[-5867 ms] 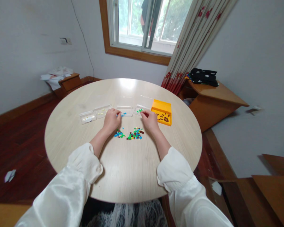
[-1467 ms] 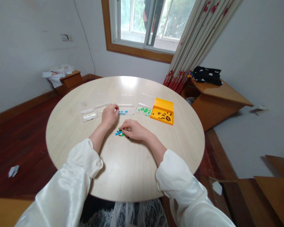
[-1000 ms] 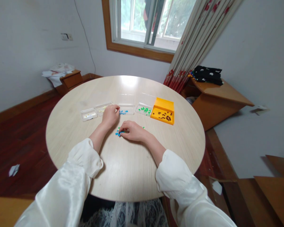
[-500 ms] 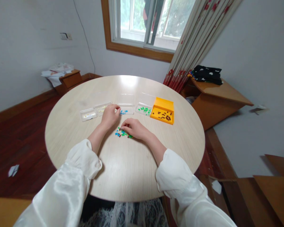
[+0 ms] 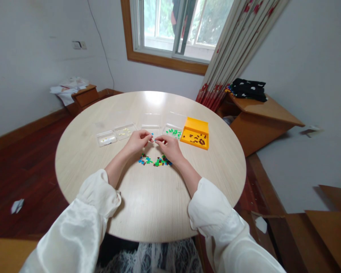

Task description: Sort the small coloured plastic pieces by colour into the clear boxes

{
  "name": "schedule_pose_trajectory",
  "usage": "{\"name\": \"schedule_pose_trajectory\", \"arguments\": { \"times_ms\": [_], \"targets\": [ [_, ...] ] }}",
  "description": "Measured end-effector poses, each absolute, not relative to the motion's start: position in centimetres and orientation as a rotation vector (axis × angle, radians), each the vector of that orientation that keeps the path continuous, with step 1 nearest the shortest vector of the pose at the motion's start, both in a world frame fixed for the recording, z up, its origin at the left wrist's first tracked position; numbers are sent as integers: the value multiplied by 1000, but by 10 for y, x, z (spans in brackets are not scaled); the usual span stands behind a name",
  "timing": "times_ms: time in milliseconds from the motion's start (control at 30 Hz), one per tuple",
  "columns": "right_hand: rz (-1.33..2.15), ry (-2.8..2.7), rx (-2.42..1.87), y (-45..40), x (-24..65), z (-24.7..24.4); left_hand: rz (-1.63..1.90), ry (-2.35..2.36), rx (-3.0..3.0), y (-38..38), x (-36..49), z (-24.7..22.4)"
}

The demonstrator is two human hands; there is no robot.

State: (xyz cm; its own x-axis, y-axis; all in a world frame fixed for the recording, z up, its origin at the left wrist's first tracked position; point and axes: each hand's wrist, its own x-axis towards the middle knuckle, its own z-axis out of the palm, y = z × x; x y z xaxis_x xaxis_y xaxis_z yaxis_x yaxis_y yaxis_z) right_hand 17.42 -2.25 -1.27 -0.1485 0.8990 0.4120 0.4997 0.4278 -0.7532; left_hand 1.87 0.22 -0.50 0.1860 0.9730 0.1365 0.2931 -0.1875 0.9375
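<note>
Coloured pieces [image 5: 158,163] lie loose on the pale surface [image 5: 156,204], nearer the person than the fingertips. From my remote view, the left hand [image 5: 138,142] and right hand [image 5: 171,149] almost meet before a clear tray [image 5: 151,128], fingers narrowed; I cannot tell whether either pinches a piece. I see brown pieces [image 5: 201,141] inside the open yellow box [image 5: 197,124].
</note>
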Motion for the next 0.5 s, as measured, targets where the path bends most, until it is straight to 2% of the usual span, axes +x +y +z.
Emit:
{"name": "schedule_pose_trajectory", "arguments": {
  "times_ms": [500],
  "targets": [
    [720, -1567, -1162, -16, 172, -19, 1128, 1033, 1541, -1, 21, -8]
  ]
}}
